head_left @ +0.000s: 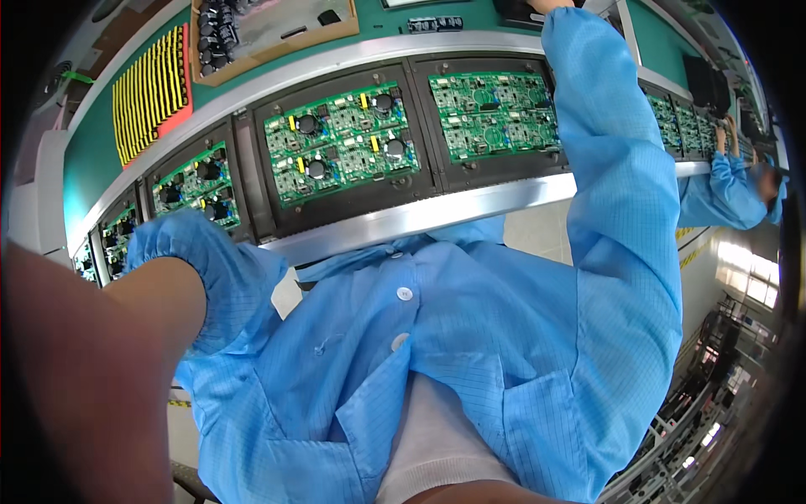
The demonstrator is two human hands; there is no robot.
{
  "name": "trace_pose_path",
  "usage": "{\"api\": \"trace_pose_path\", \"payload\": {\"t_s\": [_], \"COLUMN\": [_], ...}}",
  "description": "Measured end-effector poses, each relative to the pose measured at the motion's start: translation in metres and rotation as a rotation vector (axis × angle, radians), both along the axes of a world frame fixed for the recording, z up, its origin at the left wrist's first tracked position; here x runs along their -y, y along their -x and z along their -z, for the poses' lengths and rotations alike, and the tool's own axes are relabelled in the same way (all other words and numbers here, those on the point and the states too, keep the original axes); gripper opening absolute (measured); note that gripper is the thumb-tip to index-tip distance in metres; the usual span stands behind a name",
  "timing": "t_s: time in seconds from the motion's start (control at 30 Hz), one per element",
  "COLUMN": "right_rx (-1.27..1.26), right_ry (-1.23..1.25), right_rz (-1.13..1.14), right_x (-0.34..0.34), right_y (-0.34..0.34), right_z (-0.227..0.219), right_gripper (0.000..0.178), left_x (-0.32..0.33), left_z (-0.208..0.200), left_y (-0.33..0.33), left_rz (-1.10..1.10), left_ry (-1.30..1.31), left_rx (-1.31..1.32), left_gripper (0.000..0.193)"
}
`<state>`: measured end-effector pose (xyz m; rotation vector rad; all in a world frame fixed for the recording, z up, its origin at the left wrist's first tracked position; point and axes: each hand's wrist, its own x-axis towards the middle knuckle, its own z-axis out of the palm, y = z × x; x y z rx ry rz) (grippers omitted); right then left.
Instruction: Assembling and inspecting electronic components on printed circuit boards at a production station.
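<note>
My left hand (88, 361) is raised close to the camera at the left edge, large and blurred, so its fingers cannot be made out. My right arm stretches far across the line, and my right hand (552, 4) is cut off by the top edge beside a dark container (516, 12). Between my arms a green circuit board panel (342, 143) lies in a black carrier, with round black parts and upright yellow parts on it. To its right, another green panel (491, 118) shows bare white circles and no round black parts.
Metal rails (420, 210) border the row of carriers. Beyond them are a cardboard box (277, 55) of black cylindrical capacitors, a red tray (186, 67) with rows of yellow-and-black parts, and a small group of capacitors (435, 24). A co-worker in blue (722, 193) is at the line far right.
</note>
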<state>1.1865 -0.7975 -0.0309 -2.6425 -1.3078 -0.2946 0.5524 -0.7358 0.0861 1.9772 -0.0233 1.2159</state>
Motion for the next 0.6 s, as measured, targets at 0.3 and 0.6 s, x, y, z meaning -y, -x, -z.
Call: {"api": "trace_pose_path", "payload": {"t_s": [0.3,0.6], "right_rx": [-0.009,0.113], "right_ry": [-0.039,-0.231], "right_rz": [-0.037,-0.192], "right_x": [0.003,0.011], "right_y": [-0.04,-0.025], "right_z": [0.015,0.016], "right_gripper": [0.026,0.016], "left_x": [-0.018,-0.009], "left_z": [0.02,0.029], "left_y": [-0.01,-0.088], "left_rz": [-0.091,-0.199], "left_ry": [-0.017,-0.133], "left_rx": [0.001,0.151], "left_gripper": [0.023,0.026]}}
